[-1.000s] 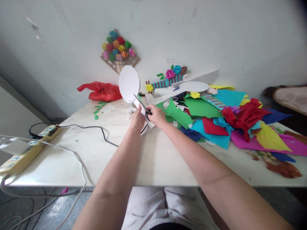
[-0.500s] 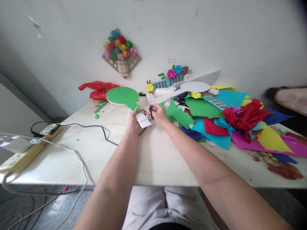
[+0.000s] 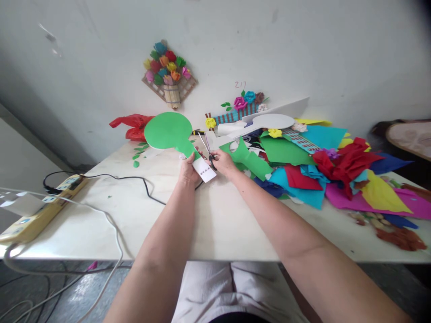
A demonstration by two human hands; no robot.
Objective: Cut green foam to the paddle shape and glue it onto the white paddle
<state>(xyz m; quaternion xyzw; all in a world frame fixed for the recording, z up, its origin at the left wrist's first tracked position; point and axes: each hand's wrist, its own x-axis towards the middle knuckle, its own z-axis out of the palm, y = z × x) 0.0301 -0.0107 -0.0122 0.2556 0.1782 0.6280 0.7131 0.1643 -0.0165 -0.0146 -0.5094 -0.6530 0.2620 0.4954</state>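
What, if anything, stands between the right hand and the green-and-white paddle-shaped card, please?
Only the black-handled metal scissors, held in the right hand, and apparently fingers of the left hand gripping the card; nothing else visible.

pass: between forearms [image 3: 164, 233] over table front [image 3: 232, 229] | ahead: scissors [image 3: 212, 158], green cutout [image 3: 168, 131] | right: paper heap [image 3: 303, 177] | left: black cable [image 3: 145, 187]

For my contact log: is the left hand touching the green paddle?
Touching. The head view shows the left hand gripping the green paddle by its narrow part, thumb on top.
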